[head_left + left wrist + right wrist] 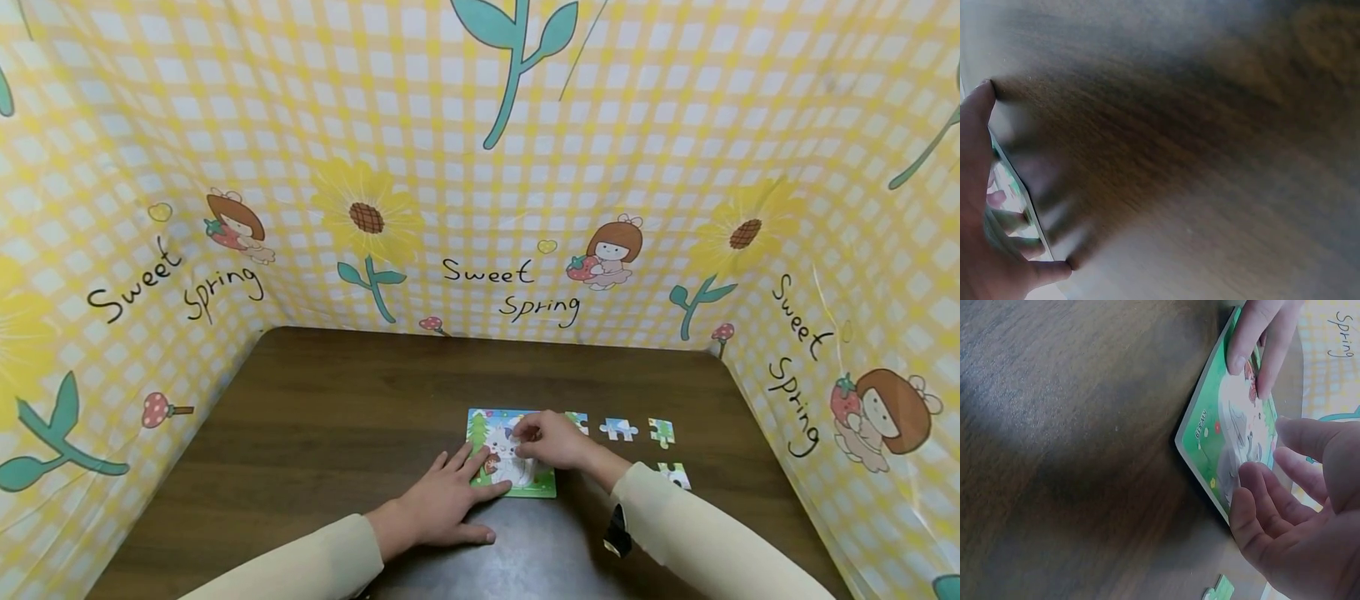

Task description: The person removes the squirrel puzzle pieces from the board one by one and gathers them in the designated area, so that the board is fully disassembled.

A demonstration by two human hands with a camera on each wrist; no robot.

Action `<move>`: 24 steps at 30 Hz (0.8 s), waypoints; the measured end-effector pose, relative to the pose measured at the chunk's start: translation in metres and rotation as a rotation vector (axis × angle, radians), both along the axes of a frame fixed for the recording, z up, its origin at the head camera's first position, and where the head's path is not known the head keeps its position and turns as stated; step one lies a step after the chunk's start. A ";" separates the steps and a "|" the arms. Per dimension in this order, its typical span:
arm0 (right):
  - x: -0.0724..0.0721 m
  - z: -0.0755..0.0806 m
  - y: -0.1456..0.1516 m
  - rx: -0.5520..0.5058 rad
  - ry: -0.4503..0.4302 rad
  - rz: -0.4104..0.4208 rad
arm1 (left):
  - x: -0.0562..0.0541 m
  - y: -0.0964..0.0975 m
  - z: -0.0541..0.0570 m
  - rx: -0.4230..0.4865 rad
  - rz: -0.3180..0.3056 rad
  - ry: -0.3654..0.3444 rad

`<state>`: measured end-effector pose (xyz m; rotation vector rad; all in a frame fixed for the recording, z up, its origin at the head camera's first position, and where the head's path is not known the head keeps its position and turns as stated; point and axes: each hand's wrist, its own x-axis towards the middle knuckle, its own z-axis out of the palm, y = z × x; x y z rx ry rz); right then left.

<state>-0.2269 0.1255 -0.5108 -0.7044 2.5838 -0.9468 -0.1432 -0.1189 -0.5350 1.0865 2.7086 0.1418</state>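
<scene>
A jigsaw puzzle board (540, 485) with a white cat picture and a green border lies on the brown table. My left hand (441, 504) is spread out, its fingers on the board's left and lower part and its thumb on the table. Above the right half of the board, my right hand (553, 440) has its fingers bent down, close to the cat's face. In the right wrist view a gap shows between the thumb and forefinger of the right hand (1304, 494). Whether a small piece sits at those fingertips cannot be told.
Loose puzzle pieces lie right of the board: one partly behind the right hand (579, 421), a blue-and-white piece (618, 429), a green one (662, 431) and another green one (674, 475) by the right sleeve. Yellow checked cloth (480, 208) walls the table.
</scene>
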 end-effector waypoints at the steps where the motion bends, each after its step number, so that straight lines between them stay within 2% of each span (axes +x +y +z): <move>1: 0.000 -0.001 -0.001 -0.001 0.002 -0.005 | 0.000 0.000 0.000 -0.001 0.000 -0.001; 7: -0.002 -0.004 -0.006 0.009 0.005 -0.030 | -0.001 0.001 0.000 -0.010 0.001 -0.010; 15: -0.003 -0.005 -0.010 0.009 0.009 -0.045 | 0.000 0.003 0.006 -0.049 0.011 -0.021; 24: -0.006 -0.005 -0.014 0.017 -0.007 -0.082 | -0.001 0.006 0.003 -0.079 0.006 0.010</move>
